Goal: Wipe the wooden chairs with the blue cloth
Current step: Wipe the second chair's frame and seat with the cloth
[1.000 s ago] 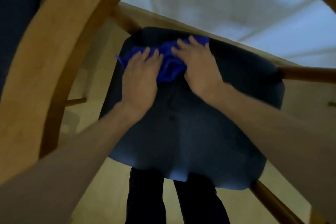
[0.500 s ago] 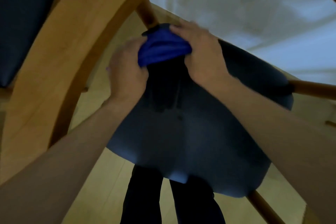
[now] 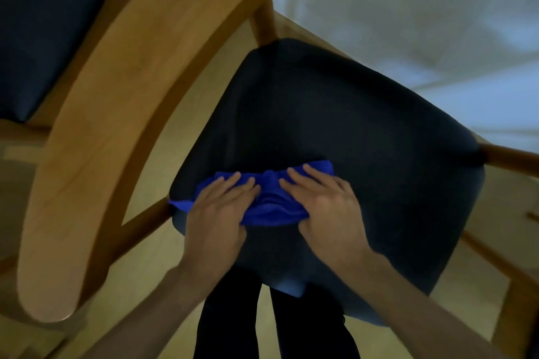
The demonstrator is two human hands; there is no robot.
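Blue cloth (image 3: 269, 205), soft and bunched at frame centre, pressed flat-fingered onto the seat (image 3: 364, 140) by left hand (image 3: 217, 213) and right hand (image 3: 323, 207).

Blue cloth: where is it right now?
In the head view the blue cloth lies bunched on the dark seat cushion, near its left front edge, pressed under the left hand and right hand.

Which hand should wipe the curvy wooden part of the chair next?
Probably the left hand. It presses the bunched blue cloth at the dark padded seat's left edge, nearest the curved wooden backrest rail. The right hand lies nearer the seat's middle.
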